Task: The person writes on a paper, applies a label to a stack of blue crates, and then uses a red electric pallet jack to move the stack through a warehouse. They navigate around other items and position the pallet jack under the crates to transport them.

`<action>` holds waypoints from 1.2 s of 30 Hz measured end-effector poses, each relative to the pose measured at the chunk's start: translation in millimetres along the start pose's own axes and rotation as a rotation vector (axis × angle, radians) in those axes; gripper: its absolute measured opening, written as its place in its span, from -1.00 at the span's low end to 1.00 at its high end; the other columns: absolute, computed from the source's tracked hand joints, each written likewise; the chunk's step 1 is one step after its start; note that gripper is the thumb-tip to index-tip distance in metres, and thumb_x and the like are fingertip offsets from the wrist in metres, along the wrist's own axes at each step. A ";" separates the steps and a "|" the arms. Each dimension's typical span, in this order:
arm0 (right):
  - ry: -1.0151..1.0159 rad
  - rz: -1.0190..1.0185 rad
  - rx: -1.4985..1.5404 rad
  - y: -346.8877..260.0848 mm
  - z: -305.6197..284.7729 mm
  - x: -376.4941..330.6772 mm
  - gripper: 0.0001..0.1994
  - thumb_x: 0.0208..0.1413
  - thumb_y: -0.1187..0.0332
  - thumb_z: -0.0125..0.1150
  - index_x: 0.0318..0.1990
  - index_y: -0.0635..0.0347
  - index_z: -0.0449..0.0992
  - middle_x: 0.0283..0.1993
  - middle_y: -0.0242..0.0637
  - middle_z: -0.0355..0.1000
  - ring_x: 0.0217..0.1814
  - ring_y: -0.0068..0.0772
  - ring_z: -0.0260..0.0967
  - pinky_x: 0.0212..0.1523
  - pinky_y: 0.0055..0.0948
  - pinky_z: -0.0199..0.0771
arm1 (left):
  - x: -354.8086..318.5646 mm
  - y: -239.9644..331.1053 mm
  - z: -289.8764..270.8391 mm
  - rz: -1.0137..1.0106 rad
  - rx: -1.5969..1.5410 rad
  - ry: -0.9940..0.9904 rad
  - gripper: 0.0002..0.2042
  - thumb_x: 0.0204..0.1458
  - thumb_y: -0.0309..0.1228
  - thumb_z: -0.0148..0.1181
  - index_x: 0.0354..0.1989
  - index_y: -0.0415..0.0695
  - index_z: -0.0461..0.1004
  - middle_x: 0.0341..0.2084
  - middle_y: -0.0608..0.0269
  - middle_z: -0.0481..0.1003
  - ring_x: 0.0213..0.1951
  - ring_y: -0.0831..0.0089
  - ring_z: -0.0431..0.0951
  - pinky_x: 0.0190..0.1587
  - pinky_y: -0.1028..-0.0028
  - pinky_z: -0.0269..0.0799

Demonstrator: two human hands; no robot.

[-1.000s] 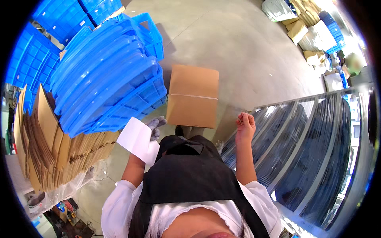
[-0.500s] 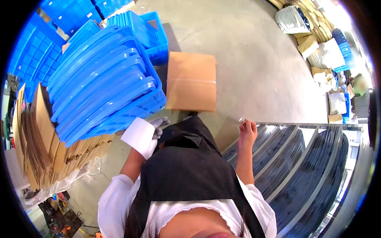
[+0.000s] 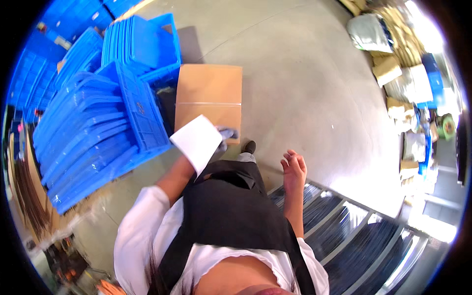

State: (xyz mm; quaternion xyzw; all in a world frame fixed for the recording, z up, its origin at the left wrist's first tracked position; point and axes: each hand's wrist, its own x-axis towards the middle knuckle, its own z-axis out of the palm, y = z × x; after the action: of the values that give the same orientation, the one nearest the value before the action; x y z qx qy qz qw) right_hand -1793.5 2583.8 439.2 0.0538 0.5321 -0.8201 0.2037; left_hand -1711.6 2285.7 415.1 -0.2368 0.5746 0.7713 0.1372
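My left hand (image 3: 227, 135), in a grey glove, is closed on a white sheet (image 3: 197, 142) that looks like paper. The sheet hides most of the palm, and grey fingertips show at its right edge. In the picture this hand overlaps the near edge of a brown cardboard box (image 3: 209, 88) with a strip of tape across it; whether they touch I cannot tell. My bare right hand (image 3: 294, 164) hangs to the right with fingers loosely bent and slightly apart, holding nothing visible.
Stacked blue plastic crates (image 3: 93, 137) stand at left, with more nested crates (image 3: 142, 44) behind. Flat cardboard (image 3: 29, 182) leans at far left. Film-wrapped dark stacks (image 3: 339, 226) lie at lower right. Bags and parcels (image 3: 388, 73) line the right side. My shoe (image 3: 250, 147) shows on the grey floor.
My left hand has moved forward and right with the white sheet, toward the cardboard box. My right hand's fingers have loosened. The view has turned and advanced, and a shoe has come into sight.
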 end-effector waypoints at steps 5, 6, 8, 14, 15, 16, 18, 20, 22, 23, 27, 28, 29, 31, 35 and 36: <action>-0.467 0.033 -0.272 -117.0 28.3 91.1 -0.86 -0.07 0.37 0.30 -0.49 0.22 0.49 0.06 -0.12 0.29 0.08 -0.26 0.25 0.07 -0.26 0.25 | 140.6 43.5 48.4 0.432 1.100 0.504 -0.75 0.09 -0.23 0.02 -0.12 0.02 0.50 -0.46 0.04 0.52 -0.46 0.15 0.52 -0.40 0.22 0.41; -0.621 0.054 -0.154 -140.3 28.4 107.9 -0.87 -0.08 0.38 0.30 -0.51 0.21 0.49 0.06 -0.10 0.29 0.08 -0.24 0.24 0.08 -0.24 0.24 | 161.9 71.1 61.3 0.314 1.159 0.557 -0.76 0.08 -0.26 0.00 -0.11 0.02 0.48 -0.44 0.00 0.51 -0.42 0.08 0.52 -0.36 0.16 0.42; -0.930 0.085 0.096 -176.5 32.1 146.9 -0.87 -0.11 0.40 0.31 -0.54 0.21 0.48 0.06 -0.06 0.29 0.10 -0.20 0.23 0.11 -0.20 0.22 | 194.8 105.7 75.3 0.308 1.313 0.532 -0.80 0.08 -0.40 -0.09 -0.15 -0.09 0.39 -0.43 0.09 0.51 -0.38 0.17 0.56 -0.39 0.22 0.46; -0.870 -0.293 -0.998 -190.4 107.4 282.8 -0.92 -0.10 0.48 0.27 -0.43 0.23 0.50 0.34 -0.02 0.05 0.44 0.05 -0.19 0.33 -0.13 -0.12 | 277.7 189.1 98.6 0.498 1.532 0.508 -0.60 0.00 -0.40 0.00 0.08 -0.07 0.31 -0.51 0.20 0.48 -0.45 0.27 0.54 -0.44 0.30 0.43; -0.843 -0.197 -0.921 -182.4 105.5 308.8 -0.92 -0.10 0.48 0.27 -0.43 0.24 0.50 0.33 -0.01 0.06 0.43 0.02 -0.16 0.33 -0.14 -0.11 | 287.9 205.3 99.2 0.499 1.513 0.498 -0.59 -0.01 -0.40 0.00 0.08 -0.08 0.31 -0.51 0.20 0.48 -0.45 0.27 0.53 -0.43 0.30 0.43; -0.816 -0.102 -0.844 -177.8 105.9 333.9 -0.92 -0.10 0.49 0.27 -0.43 0.25 0.49 0.33 0.00 0.07 0.43 0.00 -0.13 0.32 -0.16 -0.10 | 299.0 218.2 98.0 0.499 1.492 0.488 -0.59 -0.01 -0.40 0.00 0.08 -0.10 0.31 -0.51 0.20 0.48 -0.45 0.27 0.53 -0.43 0.30 0.43; -0.865 -0.099 -0.910 -180.2 114.4 391.7 -0.91 -0.08 0.49 0.25 -0.40 0.27 0.48 0.33 -0.01 0.07 0.37 -0.08 0.01 0.26 -0.20 0.05 | 331.1 234.1 88.5 0.545 1.442 0.528 -0.59 0.00 -0.37 0.00 0.08 -0.08 0.31 -0.47 0.19 0.48 -0.42 0.22 0.53 -0.40 0.27 0.43; -0.886 -0.034 -0.928 -184.6 127.8 444.3 -0.90 -0.05 0.48 0.23 -0.38 0.29 0.46 0.32 -0.05 0.09 0.30 -0.16 0.13 0.19 -0.25 0.17 | 366.3 261.6 74.5 0.486 1.454 0.503 -0.59 0.00 -0.35 0.00 0.09 -0.04 0.31 -0.45 0.17 0.49 -0.40 0.19 0.53 -0.39 0.25 0.44; -0.878 0.094 -0.899 -189.0 147.2 496.1 -0.90 0.00 0.46 0.20 -0.36 0.29 0.44 0.32 -0.11 0.11 0.22 -0.25 0.23 0.11 -0.33 0.26 | 394.4 291.6 62.5 0.383 1.376 0.512 -0.60 0.03 -0.33 0.00 0.09 -0.03 0.30 -0.41 0.12 0.49 -0.36 0.15 0.52 -0.38 0.21 0.43; -0.893 0.089 -0.890 -190.7 157.2 520.1 -0.90 0.01 0.46 0.19 -0.35 0.29 0.44 0.29 -0.13 0.14 0.20 -0.28 0.24 0.09 -0.34 0.28 | 406.3 302.7 55.5 0.393 1.345 0.529 -0.60 0.04 -0.32 -0.01 0.09 -0.03 0.30 -0.40 0.11 0.49 -0.36 0.14 0.52 -0.37 0.21 0.43; -0.955 0.005 -0.943 -207.8 214.0 610.1 -0.90 0.00 0.46 0.19 -0.38 0.30 0.43 0.13 -0.18 0.27 -0.01 -0.37 0.33 -0.02 -0.39 0.37 | 466.1 356.8 17.5 0.461 1.212 0.589 -0.60 -0.02 -0.39 0.03 0.05 -0.08 0.29 -0.45 0.08 0.48 -0.37 0.11 0.52 -0.37 0.19 0.43; -0.969 -0.035 -0.975 -213.3 230.4 631.2 -0.90 -0.01 0.47 0.20 -0.39 0.31 0.42 0.07 -0.17 0.30 -0.08 -0.38 0.36 -0.05 -0.39 0.39 | 482.0 372.1 7.3 0.485 1.178 0.601 -0.60 -0.05 -0.43 0.05 0.03 -0.10 0.30 -0.48 0.09 0.47 -0.39 0.11 0.52 -0.38 0.19 0.43; -0.990 -0.023 -0.964 -213.3 242.7 650.8 -0.91 -0.01 0.47 0.19 -0.39 0.29 0.42 0.07 -0.20 0.30 -0.07 -0.41 0.33 -0.06 -0.40 0.37 | 492.4 385.6 -2.9 0.496 1.162 0.613 -0.57 -0.06 -0.42 0.05 0.07 -0.09 0.27 -0.47 0.07 0.48 -0.39 0.09 0.52 -0.38 0.19 0.43; -1.032 0.001 -0.939 -213.3 265.8 692.3 -0.93 0.01 0.47 0.18 -0.39 0.25 0.41 0.06 -0.25 0.28 -0.03 -0.47 0.28 -0.06 -0.42 0.34 | 513.4 412.6 -22.3 0.517 1.130 0.634 -0.50 -0.07 -0.41 0.07 0.14 -0.08 0.22 -0.46 0.05 0.48 -0.38 0.07 0.52 -0.37 0.18 0.43; -1.147 0.029 -0.976 -211.5 321.4 765.4 -0.91 -0.03 0.51 0.18 -0.38 0.25 0.39 -0.13 -0.31 0.36 -0.18 -0.53 0.32 -0.18 -0.49 0.35 | 553.6 472.2 -66.5 0.384 1.122 0.673 -0.38 -0.06 -0.39 0.07 0.26 0.02 0.09 -0.44 0.03 0.48 -0.39 0.07 0.51 -0.38 0.19 0.43; -1.158 0.070 -0.991 -207.5 335.1 786.0 -0.90 -0.05 0.53 0.19 -0.37 0.24 0.39 -0.20 -0.33 0.38 -0.23 -0.54 0.32 -0.22 -0.51 0.36 | 569.6 482.2 -80.1 0.372 1.122 0.689 -0.37 -0.05 -0.40 0.05 0.28 0.07 0.07 -0.44 0.03 0.47 -0.41 0.07 0.50 -0.40 0.19 0.42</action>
State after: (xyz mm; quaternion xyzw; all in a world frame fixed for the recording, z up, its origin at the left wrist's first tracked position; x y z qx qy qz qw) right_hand -2547.9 2139.2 519.3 -0.4658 0.6440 -0.3759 0.4764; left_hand -2412.5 2029.4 495.1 -0.2592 0.9294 0.2483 -0.0862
